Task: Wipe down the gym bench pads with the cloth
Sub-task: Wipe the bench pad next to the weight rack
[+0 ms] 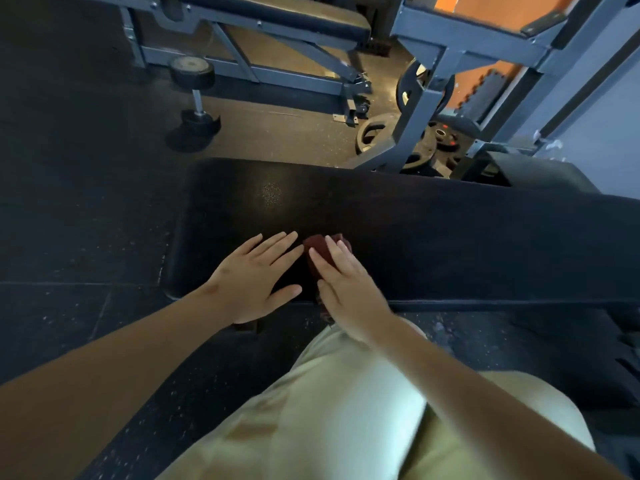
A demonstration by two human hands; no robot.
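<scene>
Black bench pad (433, 237): dark red cloth (313, 244) lies bunched near the pad's near edge, toward its left end. Right hand (349, 289) presses on the cloth, fingers (332, 254) straight and close together, not curled round it. Left hand (254, 277) rests flat on the pad just beside the cloth, fingers spread apart.

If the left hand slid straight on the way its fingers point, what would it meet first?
Probably the dark red cloth under the right hand: the left hand lies flat on the bench pad, fingers aimed at it.
</scene>
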